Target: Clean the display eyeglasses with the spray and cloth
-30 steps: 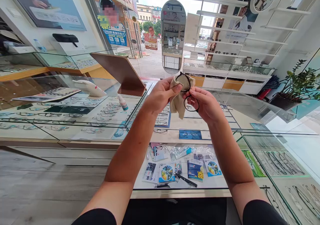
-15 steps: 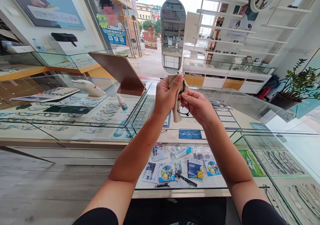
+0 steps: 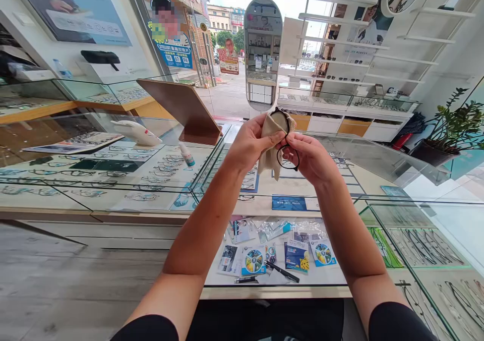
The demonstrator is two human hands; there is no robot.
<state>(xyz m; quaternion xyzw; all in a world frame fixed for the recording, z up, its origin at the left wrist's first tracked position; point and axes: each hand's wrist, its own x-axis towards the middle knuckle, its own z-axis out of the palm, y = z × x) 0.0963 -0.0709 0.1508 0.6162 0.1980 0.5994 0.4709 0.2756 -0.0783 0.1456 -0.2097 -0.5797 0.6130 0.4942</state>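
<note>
Above the glass counter, both hands are raised in front of me around a pair of dark round-framed glasses (image 3: pixel 288 167). My left hand (image 3: pixel 251 144) is closed on a beige cleaning cloth (image 3: pixel 269 159), its thumb pressing the cloth near one lens. That upper lens has the cloth behind it, while the lower round rim hangs uncovered. My right hand (image 3: pixel 312 159) pinches the glasses around the middle of the frame. Its fingertips nearly meet the left thumb. The temples of the glasses are mostly hidden.
Glass cases (image 3: pixel 151 179) full of eyeglasses surround me. On the counter stand a tilted brown tabletop mirror or board (image 3: pixel 181 104), a white hand-shaped display (image 3: pixel 136 133) and a small bottle (image 3: pixel 186 154). A black pen (image 3: pixel 282 271) lies among leaflets. Behind hangs an oval mirror (image 3: pixel 262 53).
My left thumb has come down and the cloth has spread, so the upper rim of the glasses now shows. The glasses and right hand have shifted slightly right.
</note>
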